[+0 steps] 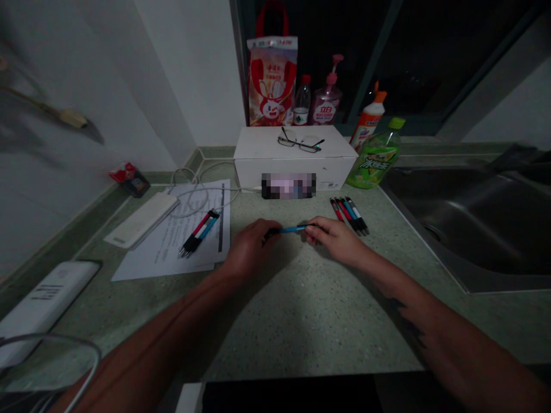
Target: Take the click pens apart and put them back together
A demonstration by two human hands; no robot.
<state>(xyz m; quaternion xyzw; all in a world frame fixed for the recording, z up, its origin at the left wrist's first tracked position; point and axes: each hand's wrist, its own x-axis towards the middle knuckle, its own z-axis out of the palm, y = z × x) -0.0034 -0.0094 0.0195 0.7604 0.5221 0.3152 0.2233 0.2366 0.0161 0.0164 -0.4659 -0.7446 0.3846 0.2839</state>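
A blue pen [291,229] is held level just above the speckled green counter [301,310], between both my hands. My left hand [249,246] is closed round its dark left end. My right hand [336,238] pinches its right end. To the left, three pens [198,233] in red, black and blue lie on white papers [172,241]. Several more pens [349,214] lie side by side to the right, just beyond my right hand.
A white box [297,152] with glasses [300,140] on top stands behind the hands. Behind it are a red bag [271,74] and bottles, with a green bottle [376,155] to its right. A steel sink [477,223] lies right. Power banks [142,221] and cables lie left.
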